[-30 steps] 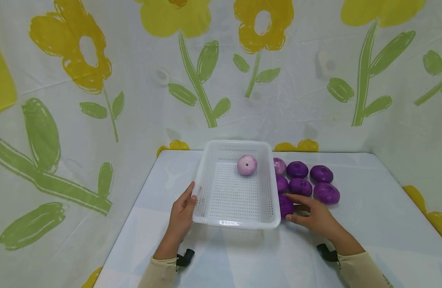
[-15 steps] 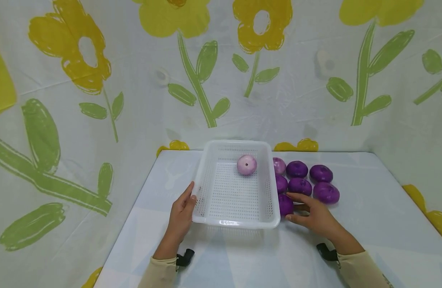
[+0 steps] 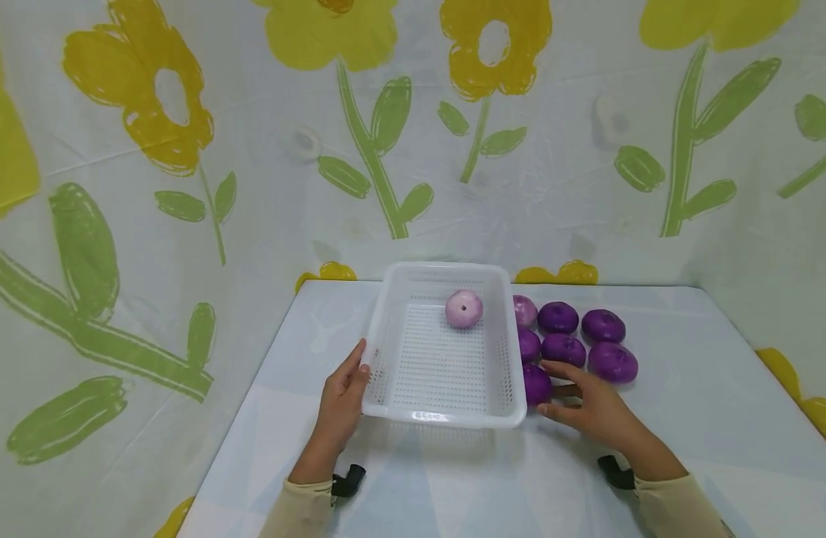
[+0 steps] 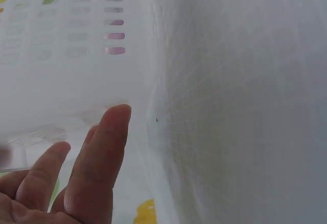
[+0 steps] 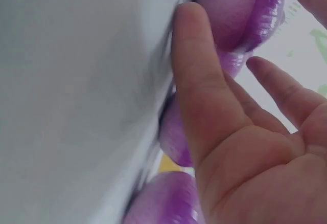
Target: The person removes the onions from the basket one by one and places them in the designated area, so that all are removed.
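Observation:
A white perforated basket [image 3: 443, 420] stands on the pale table, with one pale pink-purple bun [image 3: 464, 308] in its far part. My left hand [image 3: 342, 396] rests flat against the basket's left wall [image 4: 76, 55], fingers [image 4: 110, 152] straight. My right hand [image 3: 584, 407] lies by the basket's front right corner, its thumb and fingers spread on either side of the nearest dark purple bun [image 3: 535, 382]. In the right wrist view the thumb [image 5: 196, 81] lies along that bun [image 5: 230, 9], and the other fingers are relaxed.
Several more dark purple buns [image 3: 564, 349] lie in rows to the right of the basket, reaching as far as one at the outer right [image 3: 612, 362]. Flower-print sheets wall in the table [image 3: 709, 418] at the back and both sides.

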Action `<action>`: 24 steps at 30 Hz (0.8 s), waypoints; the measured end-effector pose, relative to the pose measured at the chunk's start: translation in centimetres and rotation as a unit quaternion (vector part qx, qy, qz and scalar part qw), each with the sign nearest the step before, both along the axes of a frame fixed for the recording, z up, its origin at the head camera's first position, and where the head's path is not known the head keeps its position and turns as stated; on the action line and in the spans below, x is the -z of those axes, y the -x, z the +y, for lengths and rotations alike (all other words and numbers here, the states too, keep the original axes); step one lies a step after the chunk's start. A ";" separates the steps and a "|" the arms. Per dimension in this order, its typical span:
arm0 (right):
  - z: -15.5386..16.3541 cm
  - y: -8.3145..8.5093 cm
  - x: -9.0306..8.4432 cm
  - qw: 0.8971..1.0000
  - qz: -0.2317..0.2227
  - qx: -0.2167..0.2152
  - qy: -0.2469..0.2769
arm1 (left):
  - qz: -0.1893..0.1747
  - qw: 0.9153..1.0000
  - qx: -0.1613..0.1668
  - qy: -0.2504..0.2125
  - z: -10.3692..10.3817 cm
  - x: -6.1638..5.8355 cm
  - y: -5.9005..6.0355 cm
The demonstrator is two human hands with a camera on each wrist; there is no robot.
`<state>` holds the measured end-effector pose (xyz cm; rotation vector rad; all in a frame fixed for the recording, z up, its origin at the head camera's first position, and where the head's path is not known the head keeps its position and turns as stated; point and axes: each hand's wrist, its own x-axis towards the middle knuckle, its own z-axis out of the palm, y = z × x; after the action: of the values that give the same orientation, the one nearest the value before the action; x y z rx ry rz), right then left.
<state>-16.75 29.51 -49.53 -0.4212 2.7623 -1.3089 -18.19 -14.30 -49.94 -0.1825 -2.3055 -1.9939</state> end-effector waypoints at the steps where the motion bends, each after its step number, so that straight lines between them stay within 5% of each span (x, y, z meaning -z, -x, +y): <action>1: 0.1 -0.1 -0.1 1.000 0.001 0.003 -0.010 | 0.001 1.000 0.000 0.001 0.0 0.0 0.0; 10: 0.1 -1.2 -3.5 0.992 0.066 0.040 -0.097 | 0.001 1.000 -0.001 0.004 -0.1 0.1 0.2; 17: 0.2 -0.5 -6.5 0.988 0.093 -0.045 -0.115 | 0.004 1.000 -0.006 0.008 -0.2 -0.1 0.2; 24: -0.2 3.4 -10.4 0.976 0.088 -0.111 -0.167 | -0.003 1.000 -0.004 0.000 0.1 -0.2 0.0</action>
<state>-20.16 29.31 -39.08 -0.8221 2.8929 -0.7730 -18.15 -14.21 -49.72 -0.1682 -2.3071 -1.9934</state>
